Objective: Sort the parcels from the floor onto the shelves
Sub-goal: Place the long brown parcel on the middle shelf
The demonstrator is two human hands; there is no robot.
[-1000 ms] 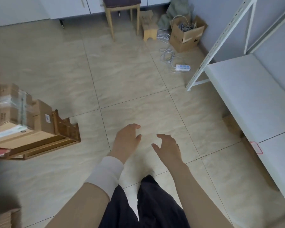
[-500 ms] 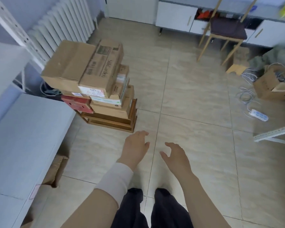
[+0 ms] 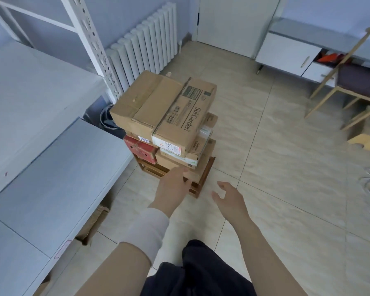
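Empty left hand (right hand too) faces parcels.

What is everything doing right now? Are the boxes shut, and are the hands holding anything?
Top box: closed, taped, lying on top of the stack.
Red box: closed, low in the stack, under other boxes.
Wooden stand: on the floor, carrying the stack.
Left hand: open, holding nothing, near the stack's bottom.
Right hand: open, holding nothing.
Door: shut.

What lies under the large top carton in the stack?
A red box and smaller brown cartons show at their front edges, all on a wooden stand. Their tops and anything behind are covered.
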